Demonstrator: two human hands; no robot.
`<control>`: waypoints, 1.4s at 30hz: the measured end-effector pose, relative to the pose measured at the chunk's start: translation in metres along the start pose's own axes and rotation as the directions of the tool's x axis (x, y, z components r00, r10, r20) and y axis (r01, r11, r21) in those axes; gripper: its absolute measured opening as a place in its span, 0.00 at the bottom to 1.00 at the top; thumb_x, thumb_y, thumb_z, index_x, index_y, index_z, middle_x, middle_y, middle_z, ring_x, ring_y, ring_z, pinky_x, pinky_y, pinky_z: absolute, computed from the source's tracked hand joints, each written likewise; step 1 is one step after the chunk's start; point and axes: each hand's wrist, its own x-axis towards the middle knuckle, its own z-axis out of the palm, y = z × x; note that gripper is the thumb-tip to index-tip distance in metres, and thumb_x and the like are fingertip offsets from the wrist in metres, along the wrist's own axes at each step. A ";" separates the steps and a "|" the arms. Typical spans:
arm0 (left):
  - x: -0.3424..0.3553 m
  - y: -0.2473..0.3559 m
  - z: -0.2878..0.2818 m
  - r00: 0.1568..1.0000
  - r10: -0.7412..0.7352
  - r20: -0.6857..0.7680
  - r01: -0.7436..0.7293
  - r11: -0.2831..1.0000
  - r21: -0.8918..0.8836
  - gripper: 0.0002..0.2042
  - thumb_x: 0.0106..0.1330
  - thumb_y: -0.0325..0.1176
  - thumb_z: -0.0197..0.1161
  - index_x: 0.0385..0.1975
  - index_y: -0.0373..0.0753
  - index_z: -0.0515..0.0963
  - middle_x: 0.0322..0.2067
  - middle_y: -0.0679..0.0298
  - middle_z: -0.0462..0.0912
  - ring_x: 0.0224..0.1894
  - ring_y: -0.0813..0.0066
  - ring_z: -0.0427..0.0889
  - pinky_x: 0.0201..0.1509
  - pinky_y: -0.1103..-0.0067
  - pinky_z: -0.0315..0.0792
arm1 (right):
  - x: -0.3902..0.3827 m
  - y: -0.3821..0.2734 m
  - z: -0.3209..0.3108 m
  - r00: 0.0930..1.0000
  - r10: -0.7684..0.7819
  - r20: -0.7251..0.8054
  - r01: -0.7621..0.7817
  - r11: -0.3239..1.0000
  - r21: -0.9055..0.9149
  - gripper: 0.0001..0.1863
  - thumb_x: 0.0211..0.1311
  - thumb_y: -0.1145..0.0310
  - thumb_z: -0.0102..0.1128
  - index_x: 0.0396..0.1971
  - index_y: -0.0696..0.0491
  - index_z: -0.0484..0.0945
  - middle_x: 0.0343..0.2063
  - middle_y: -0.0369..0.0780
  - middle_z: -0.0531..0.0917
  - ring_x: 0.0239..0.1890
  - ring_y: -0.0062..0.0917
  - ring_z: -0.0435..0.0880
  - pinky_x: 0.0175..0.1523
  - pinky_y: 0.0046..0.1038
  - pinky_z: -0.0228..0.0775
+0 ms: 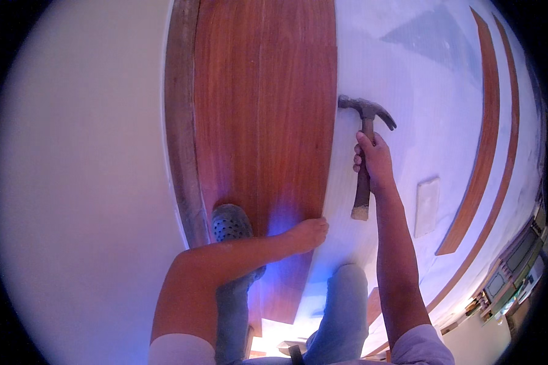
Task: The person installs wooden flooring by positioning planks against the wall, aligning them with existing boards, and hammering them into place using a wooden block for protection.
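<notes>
My right hand (376, 159) is wrapped round the handle of a claw hammer (363, 188). The hammer's striking face meets the right edge of a reddish-brown wooden floorboard (295, 134), or lies very close to it; its claw points right. Lower down along that same edge, my left hand (309, 236) is closed, with curled fingers over the board's rim. My left forearm crosses the boards from the left. A second floorboard (225, 121) lies tight against the first, on its left side.
A darker strip (179, 115) runs between the boards and a pale wall (85, 152). My shoe (231, 222) stands on the boards. Whitish sheeting (408, 79) covers the floor at right, bearing a flat pale block (427, 207), a loose plank (484, 134) and a narrower strip (510, 121).
</notes>
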 end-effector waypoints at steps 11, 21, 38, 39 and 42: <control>-0.007 0.000 0.009 1.000 -0.020 0.018 0.021 0.999 -0.040 0.07 0.59 0.35 0.58 0.28 0.43 0.82 0.34 0.63 0.80 0.48 0.67 0.77 0.61 0.72 0.67 | -0.003 0.006 0.012 0.996 -0.064 -0.067 0.066 0.997 0.031 0.12 0.73 0.59 0.60 0.41 0.51 0.70 0.24 0.31 0.72 0.19 0.14 0.72 0.22 0.21 0.67; -0.007 0.003 -0.005 0.998 0.045 0.048 -0.047 0.998 0.039 0.06 0.59 0.35 0.57 0.29 0.44 0.81 0.34 0.66 0.80 0.48 0.68 0.76 0.62 0.71 0.66 | 0.004 0.008 0.003 0.998 -0.068 0.015 0.069 0.997 -0.039 0.12 0.73 0.60 0.60 0.41 0.52 0.70 0.24 0.32 0.73 0.18 0.16 0.73 0.21 0.23 0.70; -0.008 0.006 -0.007 0.999 0.047 -0.008 -0.047 0.997 -0.069 0.05 0.59 0.34 0.58 0.28 0.44 0.81 0.35 0.64 0.79 0.49 0.65 0.77 0.63 0.70 0.66 | -0.004 0.000 0.010 0.997 -0.080 0.006 0.080 0.997 0.006 0.13 0.73 0.59 0.60 0.42 0.51 0.69 0.25 0.32 0.72 0.20 0.15 0.72 0.22 0.21 0.69; -0.009 0.007 -0.004 0.999 0.039 -0.003 -0.039 0.997 -0.073 0.06 0.59 0.34 0.58 0.28 0.44 0.81 0.35 0.64 0.79 0.49 0.65 0.77 0.63 0.70 0.66 | -0.005 0.000 0.010 0.997 -0.067 0.029 0.067 0.998 -0.012 0.13 0.73 0.59 0.60 0.42 0.51 0.69 0.25 0.32 0.72 0.20 0.15 0.72 0.22 0.21 0.69; -0.007 0.009 0.007 1.000 -0.014 0.015 0.016 0.996 -0.088 0.06 0.58 0.33 0.58 0.28 0.43 0.81 0.34 0.63 0.80 0.48 0.65 0.77 0.62 0.71 0.68 | -0.005 0.008 0.013 0.995 -0.098 -0.034 0.099 0.994 0.052 0.13 0.73 0.59 0.61 0.41 0.51 0.69 0.25 0.32 0.72 0.20 0.14 0.72 0.22 0.21 0.69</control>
